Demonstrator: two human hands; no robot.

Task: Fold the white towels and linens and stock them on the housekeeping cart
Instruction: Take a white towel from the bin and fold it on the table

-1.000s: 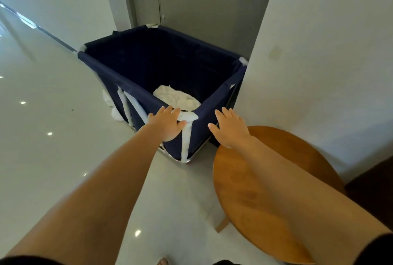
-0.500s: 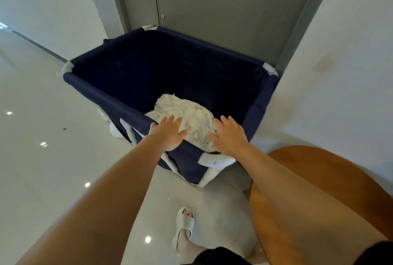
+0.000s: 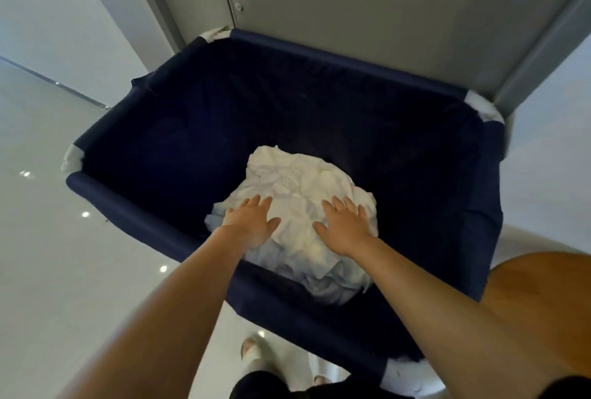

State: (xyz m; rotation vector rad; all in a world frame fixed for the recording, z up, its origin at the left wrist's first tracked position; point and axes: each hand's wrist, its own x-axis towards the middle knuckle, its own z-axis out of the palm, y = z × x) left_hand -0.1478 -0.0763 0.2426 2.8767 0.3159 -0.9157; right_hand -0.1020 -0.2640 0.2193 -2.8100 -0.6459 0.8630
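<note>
My left hand [image 3: 251,226] and right hand [image 3: 347,226] reach down into the navy bin [image 3: 134,216], palms down, fingers straight and slightly spread. Under both palms lies the crumpled white linen [image 3: 297,181]; whether my fingertips touch it, I cannot tell. A wooden table [image 3: 527,296] sits right of my right arm.

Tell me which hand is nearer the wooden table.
Right. The right hand sits left of the wooden table, over the linen; the left hand is farther left.
</note>
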